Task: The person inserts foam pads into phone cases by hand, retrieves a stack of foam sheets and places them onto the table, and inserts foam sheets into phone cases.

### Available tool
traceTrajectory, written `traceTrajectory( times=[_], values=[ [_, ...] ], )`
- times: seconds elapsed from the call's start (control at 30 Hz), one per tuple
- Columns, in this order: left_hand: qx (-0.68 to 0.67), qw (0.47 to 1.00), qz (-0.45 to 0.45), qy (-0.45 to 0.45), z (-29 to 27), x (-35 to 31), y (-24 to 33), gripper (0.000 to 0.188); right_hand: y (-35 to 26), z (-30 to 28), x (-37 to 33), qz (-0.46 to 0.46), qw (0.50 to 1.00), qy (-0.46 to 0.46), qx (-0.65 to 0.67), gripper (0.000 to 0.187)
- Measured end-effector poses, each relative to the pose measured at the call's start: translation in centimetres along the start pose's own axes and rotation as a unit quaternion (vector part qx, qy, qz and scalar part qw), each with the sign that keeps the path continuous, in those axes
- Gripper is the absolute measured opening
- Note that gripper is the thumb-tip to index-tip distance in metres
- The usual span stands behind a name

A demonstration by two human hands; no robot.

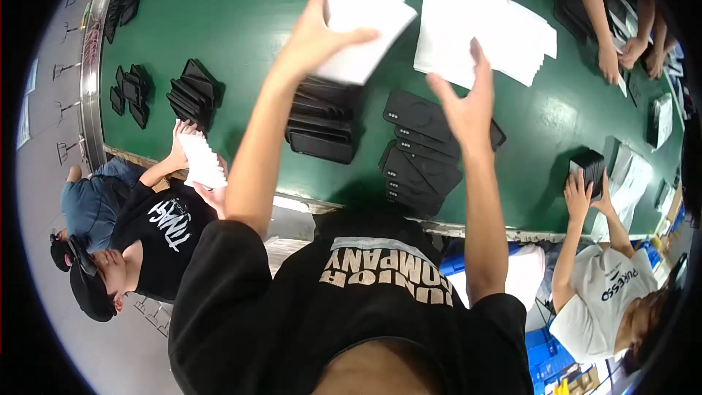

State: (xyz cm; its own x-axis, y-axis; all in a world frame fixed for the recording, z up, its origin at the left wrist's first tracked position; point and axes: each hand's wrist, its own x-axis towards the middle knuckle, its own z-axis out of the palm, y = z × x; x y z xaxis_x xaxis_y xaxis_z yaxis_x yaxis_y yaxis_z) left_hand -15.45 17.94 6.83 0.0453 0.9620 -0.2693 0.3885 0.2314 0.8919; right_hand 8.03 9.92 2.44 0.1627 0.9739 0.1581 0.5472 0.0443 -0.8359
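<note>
My left hand (pixel 319 42) grips a fanned stack of white sheets (pixel 369 25), its thumb lying across the top and the fingers behind. Above the table, my right hand (pixel 468 106) has its fingers and thumb spread apart and holds nothing. Its fingertips are at the near edge of a larger pile of white sheets (pixel 462 11); whether they touch it I cannot tell. More white sheets (pixel 528 40) fan out to the right of that pile. Below my right hand lies a spread of black phone cases (pixel 420 164). A row of stacked black cases (pixel 322 128) sits beside my left forearm.
The green table (pixel 241 22) carries more black cases (pixel 194 93) at the left. A co-worker on the left holds white sheets (pixel 202 161). Another on the right handles a black stack (pixel 587 164) near clear plastic bags (pixel 627 175). Other people's hands (pixel 621 58) work at the far right.
</note>
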Motion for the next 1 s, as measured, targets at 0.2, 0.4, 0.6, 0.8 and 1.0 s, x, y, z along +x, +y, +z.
traceTrajectory(
  times=[0.2, 0.4, 0.6, 0.8, 1.0],
  values=[
    [-0.430, 0.893, -0.046, -0.129, 6.8, -12.6, -2.4, 0.083, -4.6, 1.0, -12.3, 0.218, 0.923, -0.178, 0.264, 0.075],
    [0.003, 0.988, 0.134, -0.073, 13.4, -6.3, -1.9, 0.073, -2.8, -2.1, -14.5, 0.254, 0.952, 0.025, 0.166, 0.071],
    [-0.003, 0.979, -0.183, 0.093, 12.3, 10.2, -5.2, 0.077, 2.2, -8.9, -16.8, 0.365, 0.896, 0.218, 0.123, 0.061],
    [-0.116, 0.971, -0.201, -0.065, 13.3, 10.4, -5.7, 0.065, 4.5, -10.3, -20.0, 0.367, 0.891, 0.262, 0.058, 0.066],
    [-0.166, 0.964, -0.204, -0.040, 2.7, 8.1, -5.8, 0.078, 4.9, -10.5, -19.3, 0.326, 0.915, 0.239, 0.008, 0.071]
  ],
)
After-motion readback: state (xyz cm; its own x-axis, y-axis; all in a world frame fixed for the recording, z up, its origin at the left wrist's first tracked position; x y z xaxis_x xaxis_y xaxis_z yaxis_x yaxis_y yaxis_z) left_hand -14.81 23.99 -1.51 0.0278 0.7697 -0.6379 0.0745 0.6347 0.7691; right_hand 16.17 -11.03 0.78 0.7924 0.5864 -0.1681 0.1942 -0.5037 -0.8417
